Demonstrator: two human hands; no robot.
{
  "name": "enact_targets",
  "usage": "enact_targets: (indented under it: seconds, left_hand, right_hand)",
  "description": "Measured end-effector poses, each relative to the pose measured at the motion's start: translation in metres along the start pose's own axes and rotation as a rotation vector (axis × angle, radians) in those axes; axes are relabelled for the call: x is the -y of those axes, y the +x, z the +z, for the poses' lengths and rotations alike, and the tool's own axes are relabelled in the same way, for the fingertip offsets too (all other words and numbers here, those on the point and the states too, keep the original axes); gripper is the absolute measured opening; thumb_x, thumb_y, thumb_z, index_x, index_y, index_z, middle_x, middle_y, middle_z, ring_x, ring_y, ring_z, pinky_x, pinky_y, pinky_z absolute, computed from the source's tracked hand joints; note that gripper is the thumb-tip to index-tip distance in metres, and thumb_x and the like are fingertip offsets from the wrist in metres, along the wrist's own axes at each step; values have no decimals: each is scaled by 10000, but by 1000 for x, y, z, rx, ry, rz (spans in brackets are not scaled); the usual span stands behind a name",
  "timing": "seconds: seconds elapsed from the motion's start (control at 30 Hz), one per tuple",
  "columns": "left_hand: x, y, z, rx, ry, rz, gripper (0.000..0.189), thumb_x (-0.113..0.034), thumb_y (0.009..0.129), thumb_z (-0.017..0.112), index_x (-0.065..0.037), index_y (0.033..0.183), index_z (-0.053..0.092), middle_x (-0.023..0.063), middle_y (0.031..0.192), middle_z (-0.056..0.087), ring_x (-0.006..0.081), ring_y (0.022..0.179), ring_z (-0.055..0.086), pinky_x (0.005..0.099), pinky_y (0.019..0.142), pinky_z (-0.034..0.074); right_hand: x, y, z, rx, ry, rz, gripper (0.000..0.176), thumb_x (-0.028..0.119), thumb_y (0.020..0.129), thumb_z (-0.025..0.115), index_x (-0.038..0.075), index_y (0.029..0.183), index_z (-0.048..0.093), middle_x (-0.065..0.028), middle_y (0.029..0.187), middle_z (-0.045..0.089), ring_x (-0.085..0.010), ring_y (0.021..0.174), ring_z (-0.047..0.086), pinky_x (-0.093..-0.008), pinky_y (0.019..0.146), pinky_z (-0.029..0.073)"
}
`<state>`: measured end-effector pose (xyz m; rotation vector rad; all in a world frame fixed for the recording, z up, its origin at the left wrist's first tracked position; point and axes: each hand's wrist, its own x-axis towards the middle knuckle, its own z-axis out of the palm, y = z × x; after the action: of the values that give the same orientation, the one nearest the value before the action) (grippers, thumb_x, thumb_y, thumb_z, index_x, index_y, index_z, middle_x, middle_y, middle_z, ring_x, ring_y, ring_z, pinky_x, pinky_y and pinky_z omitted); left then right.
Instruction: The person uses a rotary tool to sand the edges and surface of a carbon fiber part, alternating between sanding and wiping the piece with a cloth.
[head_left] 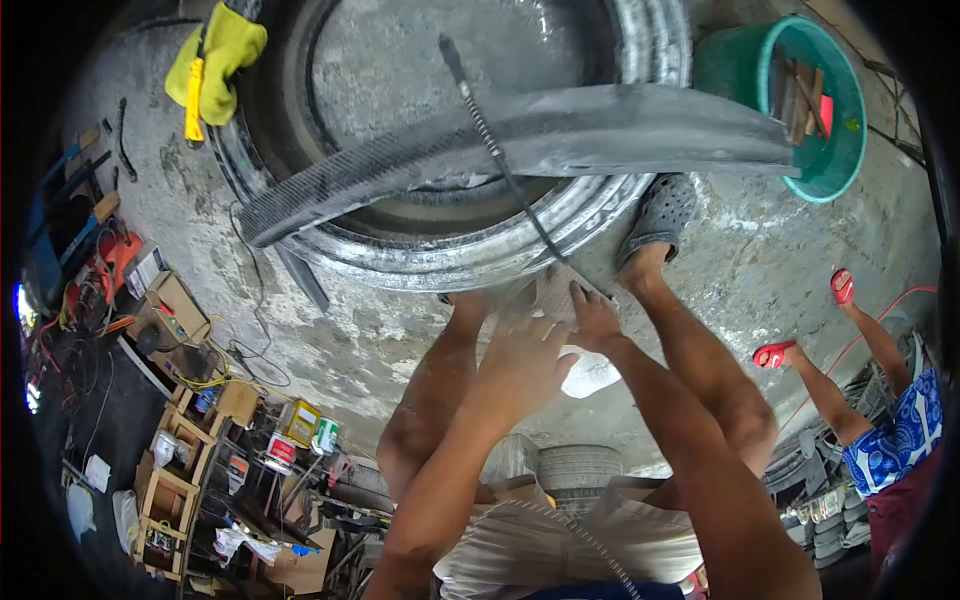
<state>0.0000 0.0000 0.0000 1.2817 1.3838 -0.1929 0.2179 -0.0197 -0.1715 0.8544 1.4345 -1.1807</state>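
My left hand point(528, 362) and my right hand point(594, 318) meet close together over the concrete floor, just in front of a large tyre point(420, 240). Both grip a small grey sheet point(545, 292) by its near edge. A white cloth point(590, 376) bulges out below the hands, against my left palm. A thin flexible black cable point(495, 150) runs from the top of the tyre down to the grey sheet. A long strip of black rubber point(520, 145) lies across the tyre. My foot in a grey clog point(662, 212) rests against the tyre's rim.
A green bucket point(745, 65) with tools stands beside the tyre at the upper right. A yellow glove point(215, 60) lies on the tyre's edge. Boxes, cans and wires crowd the left side point(180, 310). Another person's legs in red sandals point(775, 353) stand at the right.
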Motion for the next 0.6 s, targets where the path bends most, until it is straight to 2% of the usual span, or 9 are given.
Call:
enact_targets:
  seconds: [0.07,0.1,0.17,0.2,0.23,0.3,0.4,0.5,0.6]
  left_hand:
    - [-38,-26,-28,-155,-81,60,442,-342,983,622,-55,1318,613,172,1352,609,344,1206,596,495,1098,392]
    - [15,-6,-19,-192,-98,116,433,-336,988,612,-50,1313,612,167,1337,613,341,1196,599,493,1092,396]
    - [17,-15,-30,-251,-95,134,425,-331,994,602,-45,1308,612,161,1322,617,337,1186,602,491,1086,400]
    - [18,-18,-34,-220,-20,129,425,-326,992,605,-38,1305,610,162,1312,619,332,1181,602,484,1080,406]
    - [20,-18,-38,-188,54,129,426,-320,990,608,-30,1303,607,163,1302,620,327,1177,602,476,1075,412]
    - [22,-19,-53,-172,63,122,404,-303,977,625,-23,1268,623,166,1283,625,320,1156,607,461,1059,424]
    - [36,-15,-65,-253,44,157,369,-283,966,636,-6,1208,647,174,1239,633,312,1135,611,448,1033,438]
    - [55,-12,-68,-313,73,175,344,-260,955,641,14,1163,660,185,1231,640,314,1125,621,445,1030,441]
    - [70,-11,-71,-422,262,148,288,-222,926,663,8,1097,662,195,1190,669,321,1096,642,441,1030,446]
  right_hand:
    - [-29,-20,7,-120,86,-188,1284,439,755,875,17,1641,47,-345,1366,580,-433,1297,572,-511,1130,414]
    - [-25,34,18,-142,65,-151,1284,439,755,875,17,1641,47,-345,1366,580,-433,1297,572,-511,1130,414]
    - [-24,32,23,-86,-77,-212,1281,419,759,869,-10,1630,33,-326,1288,636,-431,1234,614,-485,1108,430]
    - [-10,30,17,92,-102,-214,1259,409,778,852,-8,1630,25,-286,1323,637,-425,1243,614,-550,1109,406]
    - [-23,54,54,-1,-225,-408,1244,414,796,834,-3,1631,12,-242,1335,648,-414,1244,619,-633,1096,368]
    - [-15,64,74,63,-231,-516,1141,423,801,828,37,1633,149,-190,1338,659,-382,1269,610,-680,1099,324]
    - [43,46,39,240,-361,-627,723,439,800,816,297,1454,540,-93,1450,578,-306,1355,533,-632,1110,349]
    - [49,85,56,119,-136,-779,627,458,816,794,173,1349,628,-133,1349,644,-332,1249,613,-554,1030,475]
    - [26,133,101,-22,-240,-993,515,436,823,766,110,1208,663,-152,1221,677,-351,1115,652,-520,949,516]
